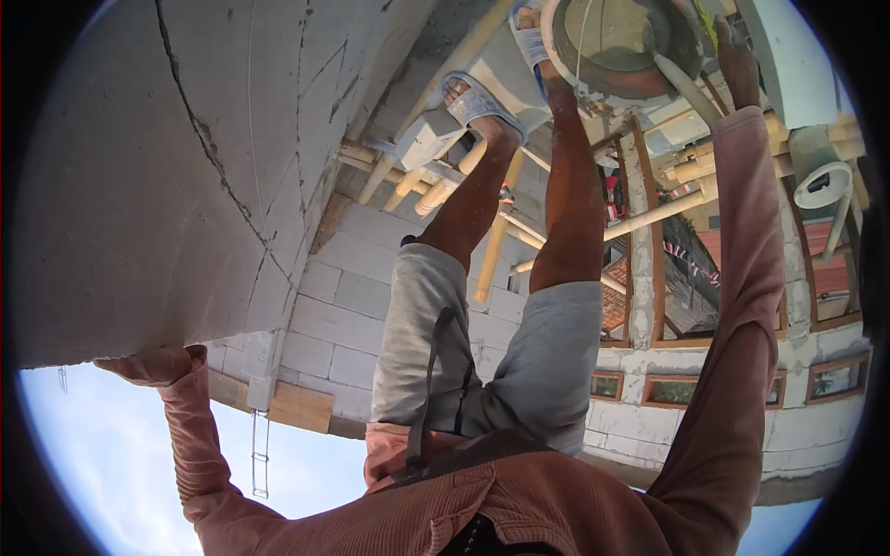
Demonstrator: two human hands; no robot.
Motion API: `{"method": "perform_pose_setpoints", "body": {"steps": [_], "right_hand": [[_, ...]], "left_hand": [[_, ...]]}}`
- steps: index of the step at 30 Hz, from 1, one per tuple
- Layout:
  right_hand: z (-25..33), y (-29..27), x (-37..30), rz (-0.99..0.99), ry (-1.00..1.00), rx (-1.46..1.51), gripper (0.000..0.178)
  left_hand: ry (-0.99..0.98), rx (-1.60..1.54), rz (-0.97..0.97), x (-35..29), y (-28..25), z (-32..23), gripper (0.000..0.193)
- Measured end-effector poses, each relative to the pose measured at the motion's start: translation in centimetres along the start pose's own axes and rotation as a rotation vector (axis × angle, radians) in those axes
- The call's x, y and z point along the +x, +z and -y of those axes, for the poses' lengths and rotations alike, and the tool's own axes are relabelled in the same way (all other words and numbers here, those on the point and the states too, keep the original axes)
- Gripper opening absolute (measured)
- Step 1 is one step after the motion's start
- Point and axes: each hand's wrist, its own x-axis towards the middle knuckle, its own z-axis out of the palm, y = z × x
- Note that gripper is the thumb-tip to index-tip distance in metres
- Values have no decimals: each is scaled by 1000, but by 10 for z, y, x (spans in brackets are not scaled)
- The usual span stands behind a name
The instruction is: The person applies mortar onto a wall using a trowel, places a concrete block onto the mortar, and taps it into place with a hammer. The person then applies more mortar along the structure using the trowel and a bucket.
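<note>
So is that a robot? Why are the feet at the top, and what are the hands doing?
No robot here, just a person. The camera sits on their head, looking down, so their body starts at the bottom and their sandals show up top.

The left hand is against the edge of a big cracked grey wall. The right hand reaches out near a round bucket with grey mix inside; I can't tell whether it holds anything. Yellowish poles lie below. The curved edges come from the fisheye lens.
</note>
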Motion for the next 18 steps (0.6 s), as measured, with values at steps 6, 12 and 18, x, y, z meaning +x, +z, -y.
{"method": "perform_pose_setpoints", "body": {"steps": [6, 12, 18], "right_hand": [[159, -119, -67, -14, 317, 31, 58], [187, -167, -86, 346, 314, 209, 49], [206, -200, -173, 195, 443, -17, 49]], "left_hand": [[-125, -499, -64, -4, 12, -1, 62], [-84, -486, -185, 13, 13, -28, 66], [-57, -448, -218, -6, 26, -2, 75]]}}
